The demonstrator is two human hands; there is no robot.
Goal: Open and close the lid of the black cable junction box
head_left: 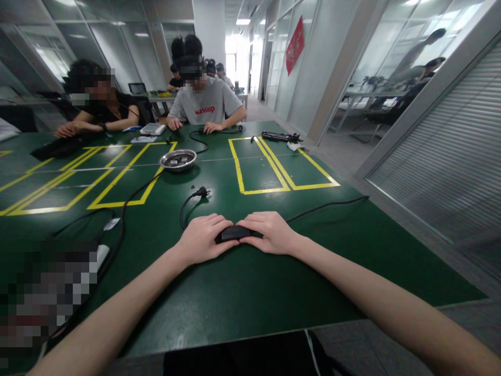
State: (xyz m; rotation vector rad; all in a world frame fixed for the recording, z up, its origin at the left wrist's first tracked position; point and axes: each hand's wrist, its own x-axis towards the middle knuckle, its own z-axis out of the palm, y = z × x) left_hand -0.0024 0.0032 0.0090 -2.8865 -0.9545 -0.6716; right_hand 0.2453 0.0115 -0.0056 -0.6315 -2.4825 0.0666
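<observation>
Both of my hands grip a black power adapter (236, 233) low over the green table. My left hand (204, 236) is closed around its left end, my right hand (269, 231) around its right end, with fingers on top and thumbs at the near side. A black cord loops up beyond my left hand to a power plug (201, 192) lying on the table, its prongs pointing right. From beyond my right hand a thin black cable (329, 207) runs to the right. My fingers cover both ends of the adapter.
Beyond the plug stands a metal bowl (178, 160) with small metal parts. Yellow tape (264, 191) outlines rectangles on the green table (274, 297). A folded black tripod (279, 137) lies at the far edge. Two people sit across the table. A blurred-out object (50, 292) lies at left.
</observation>
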